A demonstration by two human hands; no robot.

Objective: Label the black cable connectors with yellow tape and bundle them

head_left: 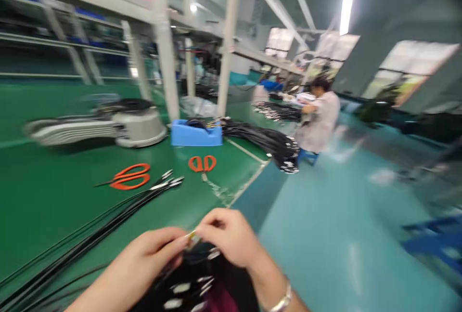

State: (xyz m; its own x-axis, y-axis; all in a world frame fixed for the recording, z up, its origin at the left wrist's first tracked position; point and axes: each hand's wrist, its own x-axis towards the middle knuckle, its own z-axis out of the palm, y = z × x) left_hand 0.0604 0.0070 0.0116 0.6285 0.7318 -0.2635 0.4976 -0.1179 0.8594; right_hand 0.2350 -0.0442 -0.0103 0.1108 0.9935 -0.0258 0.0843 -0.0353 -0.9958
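head view looks forward, downward; hands [234, 240] close.

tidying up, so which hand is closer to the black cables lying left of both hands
Left. The left hand is to the right of the black cables; the right hand is farther right, on the left hand's far side.

The green bench [54, 206] carries orange-handled scissors [130, 175], black cables [108, 227], a blue dispenser [197, 137].
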